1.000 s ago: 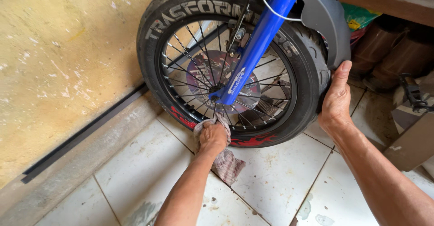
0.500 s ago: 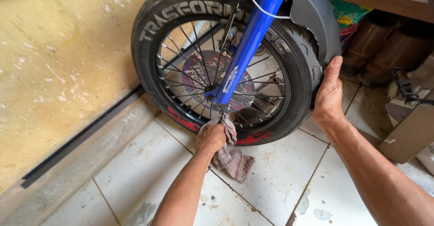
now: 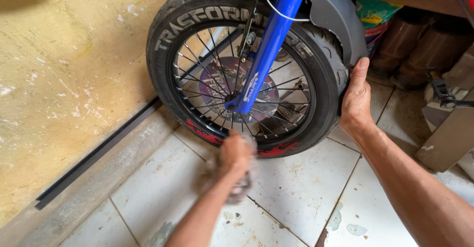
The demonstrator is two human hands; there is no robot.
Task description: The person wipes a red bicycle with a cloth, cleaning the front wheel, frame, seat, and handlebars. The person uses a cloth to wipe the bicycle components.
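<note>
My left hand (image 3: pixel 235 153), motion-blurred, is closed around a rag (image 3: pixel 232 185) just below the wheel (image 3: pixel 247 69), near the rim's red flame marks. My right hand (image 3: pixel 356 99) is clamped on the tyre's rear edge, thumb up beside the grey mudguard (image 3: pixel 328 15). The blue fork (image 3: pixel 269 44) crosses the spokes. The wheel stands upright on the tiled floor (image 3: pixel 296 187), against the yellow wall (image 3: pixel 69 69).

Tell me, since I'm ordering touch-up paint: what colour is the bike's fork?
Bright blue; the fork shows clearly in the head view.
</note>
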